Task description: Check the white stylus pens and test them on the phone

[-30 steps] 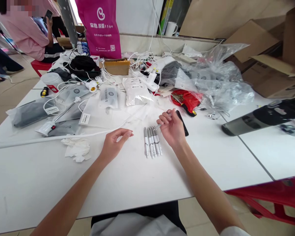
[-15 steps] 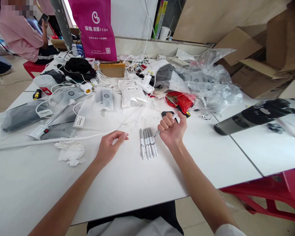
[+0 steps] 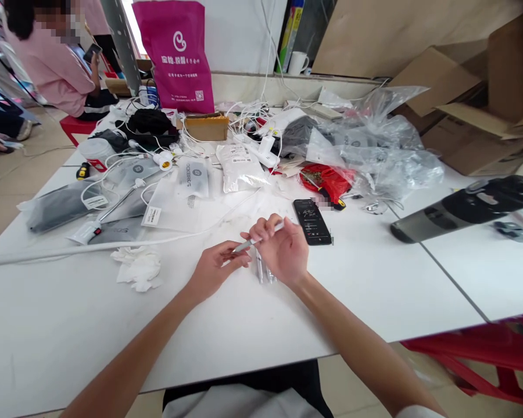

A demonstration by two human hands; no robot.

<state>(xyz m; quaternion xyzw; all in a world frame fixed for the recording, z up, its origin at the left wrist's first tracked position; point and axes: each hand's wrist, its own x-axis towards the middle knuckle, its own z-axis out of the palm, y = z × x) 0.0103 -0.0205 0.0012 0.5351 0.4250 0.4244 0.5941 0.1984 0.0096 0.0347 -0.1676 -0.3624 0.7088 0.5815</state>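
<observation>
Pinching a pen [image 3: 245, 245] left of the phone [image 3: 312, 220].
My right hand [image 3: 283, 252] grips its middle; my left hand [image 3: 215, 268] nips the end farthest from the phone.

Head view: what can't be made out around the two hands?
All in the head view:
Row of pens: mostly under the right hand; count unclear.
Held pen: whether the left hand grips or only touches it is unclear.
Phone: screen too small to read.
Black handheld device: cut by the right edge.
</observation>
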